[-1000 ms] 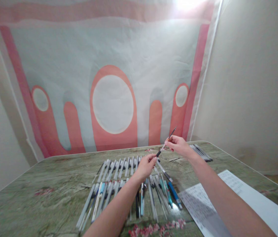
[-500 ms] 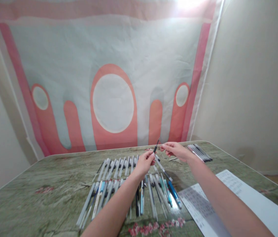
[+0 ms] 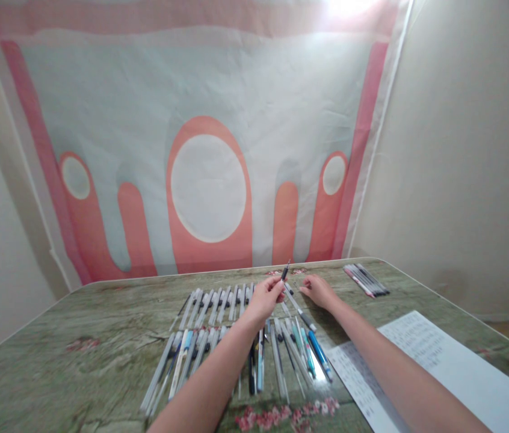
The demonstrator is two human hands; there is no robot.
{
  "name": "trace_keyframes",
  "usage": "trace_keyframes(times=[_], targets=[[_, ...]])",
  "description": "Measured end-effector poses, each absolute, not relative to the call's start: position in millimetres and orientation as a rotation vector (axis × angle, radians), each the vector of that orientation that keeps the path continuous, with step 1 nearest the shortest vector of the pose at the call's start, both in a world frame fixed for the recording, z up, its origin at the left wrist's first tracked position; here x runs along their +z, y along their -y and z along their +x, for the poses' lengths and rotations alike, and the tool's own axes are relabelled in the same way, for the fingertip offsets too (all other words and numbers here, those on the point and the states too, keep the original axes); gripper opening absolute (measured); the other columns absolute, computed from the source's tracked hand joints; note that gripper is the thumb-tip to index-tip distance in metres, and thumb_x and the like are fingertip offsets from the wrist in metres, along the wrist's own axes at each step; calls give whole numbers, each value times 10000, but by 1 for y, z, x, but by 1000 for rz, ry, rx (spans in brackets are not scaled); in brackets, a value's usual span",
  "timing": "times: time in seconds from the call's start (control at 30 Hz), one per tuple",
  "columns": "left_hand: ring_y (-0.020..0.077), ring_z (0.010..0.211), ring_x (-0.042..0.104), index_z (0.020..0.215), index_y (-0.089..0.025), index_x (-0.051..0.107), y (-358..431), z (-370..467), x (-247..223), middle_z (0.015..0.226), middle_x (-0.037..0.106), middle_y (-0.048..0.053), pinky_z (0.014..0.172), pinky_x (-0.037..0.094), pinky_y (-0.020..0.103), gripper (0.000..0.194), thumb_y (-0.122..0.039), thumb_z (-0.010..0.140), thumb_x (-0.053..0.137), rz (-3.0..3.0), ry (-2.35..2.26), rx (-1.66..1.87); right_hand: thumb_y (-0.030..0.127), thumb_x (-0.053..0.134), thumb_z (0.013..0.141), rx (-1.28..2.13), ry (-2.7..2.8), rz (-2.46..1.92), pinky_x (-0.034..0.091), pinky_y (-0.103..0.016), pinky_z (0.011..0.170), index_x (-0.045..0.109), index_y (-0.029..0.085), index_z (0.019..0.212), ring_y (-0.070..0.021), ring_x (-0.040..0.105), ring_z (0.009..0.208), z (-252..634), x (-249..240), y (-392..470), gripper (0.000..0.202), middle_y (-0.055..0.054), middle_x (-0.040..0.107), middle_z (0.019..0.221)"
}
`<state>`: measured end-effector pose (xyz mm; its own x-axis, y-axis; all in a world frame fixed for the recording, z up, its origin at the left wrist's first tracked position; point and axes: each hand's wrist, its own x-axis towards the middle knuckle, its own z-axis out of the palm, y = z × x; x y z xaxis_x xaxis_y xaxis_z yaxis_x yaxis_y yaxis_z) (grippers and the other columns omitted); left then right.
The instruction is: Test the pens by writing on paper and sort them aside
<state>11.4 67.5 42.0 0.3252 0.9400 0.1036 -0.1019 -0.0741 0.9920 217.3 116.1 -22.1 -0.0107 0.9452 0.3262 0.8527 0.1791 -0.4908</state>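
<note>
My left hand (image 3: pixel 267 296) is closed round a slim pen part (image 3: pixel 285 272) with a dark grip, its thin tip pointing up. To its right, my right hand (image 3: pixel 320 290) is low over the table, fingers curled, close to a tiny dark piece; whether it grips anything is too small to tell. A clear pen with a grey grip (image 3: pixel 303 314) lies between the hands. Below my hands is a row of pens and pen parts, with blue pens (image 3: pixel 320 355) at its right end. Another row of clear barrels (image 3: pixel 213 305) lies behind it, left of my left hand.
Several pens lie together (image 3: pixel 366 279) at the back right of the table (image 3: pixel 56 361). Sheets of paper with writing (image 3: pixel 421 343) lie at the front right, partly under my right forearm. A pink-and-grey cloth hangs behind.
My right hand has moved down from beside the pen tip to the table surface. My left hand stays nearly still, with the pen part tilted slightly lower.
</note>
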Motion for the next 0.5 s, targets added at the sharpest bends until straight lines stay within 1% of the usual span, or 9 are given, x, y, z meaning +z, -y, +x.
trace_keyframes(times=[0.17,0.3,0.37,0.47,0.5], targets=[[58,569,451,918,-132,590,-67,11,40,702,505,1,559,382,180,330,-373,696,559,1371,-837,1067,234,564,677,240,1919,-1683,347,-243,644,581,154,643,-156,514,701,219,-20,-115,88,-53,596,713],[65,576,449,923,-138,601,-66,11,41,697,520,4,563,380,186,342,-378,682,568,1388,-837,1058,195,568,651,342,1945,-1656,343,-230,578,581,142,588,-132,504,599,227,-12,-115,83,-33,597,622],[68,576,448,933,-136,604,-65,11,41,697,529,8,562,378,189,350,-369,673,576,1390,-850,1045,218,543,678,391,1951,-1630,347,-222,547,601,132,638,-119,497,564,232,-2,-114,111,-22,595,604],[65,566,437,935,-128,604,-63,12,42,693,532,11,554,369,189,343,-348,674,575,1392,-853,1040,309,452,761,526,1908,-1518,369,-215,517,622,113,814,-105,491,538,236,20,-110,265,-7,582,601],[64,565,435,933,-127,604,-63,13,41,691,531,11,553,367,189,337,-341,675,573,1392,-857,1041,343,440,771,616,1842,-1438,384,-218,522,619,106,855,-104,495,542,236,28,-108,309,-6,579,605]])
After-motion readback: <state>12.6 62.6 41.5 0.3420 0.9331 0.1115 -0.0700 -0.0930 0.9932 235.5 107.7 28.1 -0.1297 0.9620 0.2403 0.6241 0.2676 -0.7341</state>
